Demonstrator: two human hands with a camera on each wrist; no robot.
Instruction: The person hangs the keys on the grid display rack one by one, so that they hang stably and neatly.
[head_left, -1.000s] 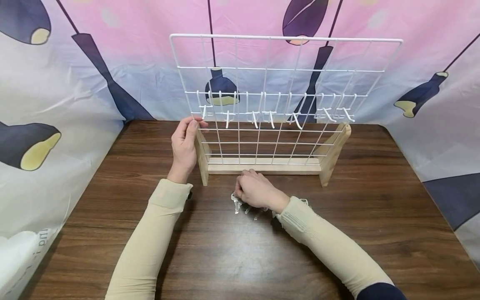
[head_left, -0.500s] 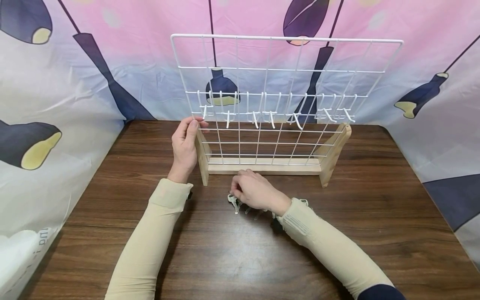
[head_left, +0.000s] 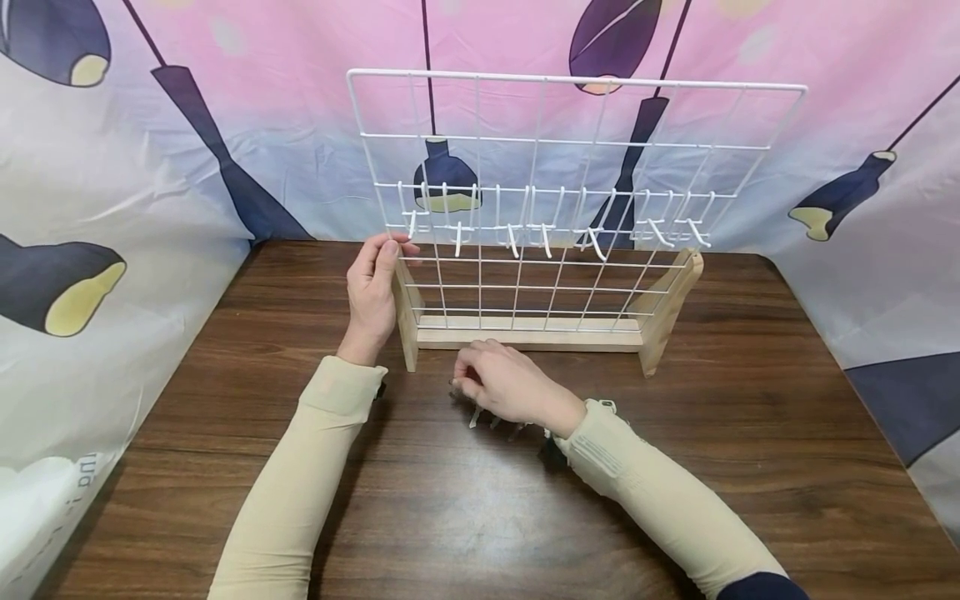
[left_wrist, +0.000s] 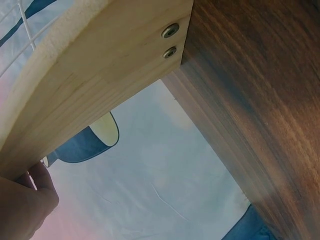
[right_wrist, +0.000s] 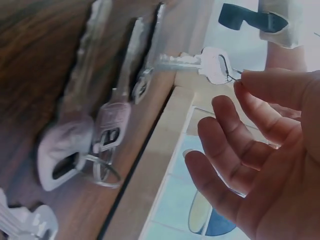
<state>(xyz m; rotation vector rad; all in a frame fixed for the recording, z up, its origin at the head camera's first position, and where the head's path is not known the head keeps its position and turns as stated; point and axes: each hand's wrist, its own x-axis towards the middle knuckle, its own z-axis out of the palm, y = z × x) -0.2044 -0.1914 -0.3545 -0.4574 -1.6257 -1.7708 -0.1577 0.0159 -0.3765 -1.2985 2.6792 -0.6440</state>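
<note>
At the left end of a white wire grid rack (head_left: 592, 81), my left hand (head_left: 371, 287) grips the top of the wooden side leg (head_left: 407, 321). In the left wrist view its fingers curl round the edge of that wooden leg (left_wrist: 75, 80). My right hand (head_left: 510, 379) is over the table in front of the rack's wooden base bar (head_left: 525, 337). Its thumb and forefinger pinch the small ring of a silver key (right_wrist: 216, 65), best seen in the right wrist view. More keys (right_wrist: 70, 145) lie in a row below, partly hidden under the hand in the head view.
Several white hooks (head_left: 543, 237) hang in a line across the grid. Behind the brown wooden table (head_left: 772, 400) hangs a patterned cloth (head_left: 285, 108), which also covers both sides. A second wooden leg (head_left: 670, 312) holds the rack's right end.
My right hand has shifted slightly left, and the key in its pinch has moved with it, away from the row. The left hand stays on the rack.
</note>
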